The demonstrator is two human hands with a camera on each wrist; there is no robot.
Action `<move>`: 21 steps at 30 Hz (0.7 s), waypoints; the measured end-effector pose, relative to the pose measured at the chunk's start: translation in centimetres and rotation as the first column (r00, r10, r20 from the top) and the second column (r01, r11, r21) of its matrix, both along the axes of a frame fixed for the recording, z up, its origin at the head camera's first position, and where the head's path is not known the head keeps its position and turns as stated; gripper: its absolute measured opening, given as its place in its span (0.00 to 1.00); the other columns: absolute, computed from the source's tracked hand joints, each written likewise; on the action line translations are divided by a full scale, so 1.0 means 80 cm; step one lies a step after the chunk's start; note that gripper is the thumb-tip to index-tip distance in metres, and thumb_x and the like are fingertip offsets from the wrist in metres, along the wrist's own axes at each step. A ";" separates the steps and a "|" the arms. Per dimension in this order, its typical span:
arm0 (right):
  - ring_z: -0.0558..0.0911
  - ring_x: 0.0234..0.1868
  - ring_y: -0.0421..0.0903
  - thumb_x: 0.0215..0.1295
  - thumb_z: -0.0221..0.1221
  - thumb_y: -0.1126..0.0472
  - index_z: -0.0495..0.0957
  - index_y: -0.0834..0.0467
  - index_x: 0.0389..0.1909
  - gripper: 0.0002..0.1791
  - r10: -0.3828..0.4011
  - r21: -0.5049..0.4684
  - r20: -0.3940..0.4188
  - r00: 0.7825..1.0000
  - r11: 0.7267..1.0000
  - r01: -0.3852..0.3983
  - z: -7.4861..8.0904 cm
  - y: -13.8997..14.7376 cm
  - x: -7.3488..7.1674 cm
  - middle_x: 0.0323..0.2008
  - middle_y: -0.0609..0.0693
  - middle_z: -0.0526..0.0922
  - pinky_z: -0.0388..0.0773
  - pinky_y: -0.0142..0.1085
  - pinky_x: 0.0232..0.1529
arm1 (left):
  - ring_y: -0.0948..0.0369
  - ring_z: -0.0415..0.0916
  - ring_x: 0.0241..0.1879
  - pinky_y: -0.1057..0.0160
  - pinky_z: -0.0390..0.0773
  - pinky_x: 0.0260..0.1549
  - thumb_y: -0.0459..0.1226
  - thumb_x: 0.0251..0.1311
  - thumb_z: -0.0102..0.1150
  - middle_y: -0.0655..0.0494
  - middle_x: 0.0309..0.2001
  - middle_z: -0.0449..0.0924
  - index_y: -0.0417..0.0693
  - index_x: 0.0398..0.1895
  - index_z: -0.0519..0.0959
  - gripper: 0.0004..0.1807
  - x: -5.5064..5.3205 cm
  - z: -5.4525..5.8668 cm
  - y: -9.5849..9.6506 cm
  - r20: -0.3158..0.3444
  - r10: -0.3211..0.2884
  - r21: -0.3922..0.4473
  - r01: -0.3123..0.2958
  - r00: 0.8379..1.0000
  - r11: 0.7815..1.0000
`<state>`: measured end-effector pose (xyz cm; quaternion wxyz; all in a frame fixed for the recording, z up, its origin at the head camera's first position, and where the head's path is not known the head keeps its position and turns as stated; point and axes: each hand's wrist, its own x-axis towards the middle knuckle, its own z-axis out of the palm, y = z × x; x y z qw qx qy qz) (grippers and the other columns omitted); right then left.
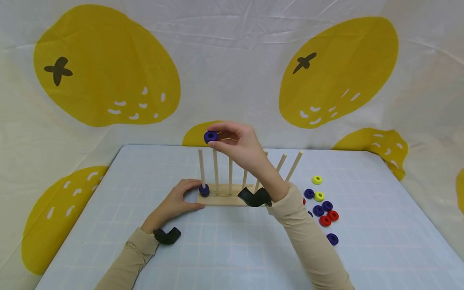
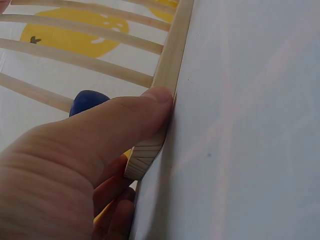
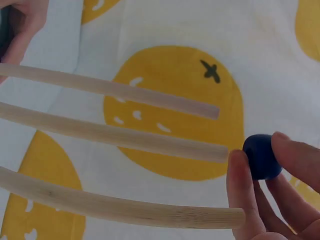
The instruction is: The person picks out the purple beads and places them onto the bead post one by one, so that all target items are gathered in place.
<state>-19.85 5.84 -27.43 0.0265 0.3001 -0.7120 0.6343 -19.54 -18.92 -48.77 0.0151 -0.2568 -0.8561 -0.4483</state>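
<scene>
A wooden base (image 1: 221,200) with a row of several upright pegs (image 1: 230,173) stands on the table. My left hand (image 1: 177,200) grips its left end; in the left wrist view the thumb (image 2: 135,112) lies along the base's front edge, other fingers partly hidden behind. Dark blue rings (image 1: 204,192) sit low on the leftmost peg. Up high, my right hand (image 1: 241,145) pinches another dark blue ring (image 3: 261,157) between thumb and fingertips. That ring is close to the top of the second peg from the left, apparently not around it. My right forearm hides part of the base.
Right of the base lie loose rings: blue ones (image 1: 318,210), red ones (image 1: 325,220) and yellow ones (image 1: 317,180), some partly covered by my right sleeve (image 1: 308,233). A white cloth with yellow fruit shapes (image 1: 108,68) hangs behind the pale table (image 1: 217,249).
</scene>
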 end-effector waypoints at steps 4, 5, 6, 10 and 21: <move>0.84 0.42 0.48 0.61 0.66 0.72 0.81 0.67 0.49 0.15 0.012 0.019 -0.022 1.000 1.000 -0.012 -0.002 -0.008 -0.004 0.45 0.56 0.84 0.83 0.39 0.47 | 0.51 0.68 0.62 0.43 0.66 0.63 0.40 0.42 0.81 0.51 0.61 0.75 0.46 0.60 0.77 0.38 0.000 0.001 0.000 0.004 0.004 0.000 -0.004 1.000 1.000; 0.85 0.42 0.47 0.60 0.67 0.71 0.81 0.67 0.49 0.15 0.011 0.023 -0.027 1.000 1.000 -0.010 -0.002 -0.010 -0.004 0.44 0.56 0.85 0.83 0.39 0.46 | 0.51 0.67 0.62 0.43 0.66 0.63 0.40 0.42 0.81 0.51 0.61 0.75 0.46 0.61 0.77 0.38 0.000 0.001 0.000 0.005 0.004 0.000 -0.004 1.000 1.000; 0.85 0.42 0.47 0.60 0.68 0.71 0.82 0.67 0.48 0.15 0.007 0.030 -0.029 1.000 1.000 -0.006 -0.003 -0.012 -0.005 0.44 0.55 0.85 0.83 0.39 0.45 | 0.51 0.67 0.62 0.43 0.66 0.63 0.40 0.43 0.81 0.51 0.61 0.75 0.47 0.61 0.77 0.37 0.000 0.001 -0.001 0.006 0.003 0.002 -0.003 1.000 1.000; 0.86 0.39 0.46 0.57 0.70 0.70 0.83 0.66 0.46 0.15 -0.001 0.050 -0.028 1.000 0.999 0.003 -0.005 -0.019 -0.005 0.41 0.54 0.86 0.84 0.38 0.44 | 0.51 0.68 0.61 0.43 0.67 0.62 0.40 0.43 0.81 0.52 0.61 0.75 0.47 0.61 0.77 0.37 0.000 0.000 -0.001 -0.001 -0.003 0.003 0.003 1.000 1.000; 0.86 0.36 0.44 0.54 0.72 0.68 0.84 0.64 0.42 0.14 -0.014 0.127 0.004 1.000 0.992 0.014 -0.010 -0.028 -0.003 0.37 0.52 0.87 0.84 0.36 0.40 | 0.52 0.68 0.61 0.44 0.68 0.62 0.41 0.44 0.81 0.52 0.61 0.75 0.47 0.61 0.77 0.37 0.000 0.001 -0.002 -0.008 -0.003 -0.006 0.003 1.000 1.000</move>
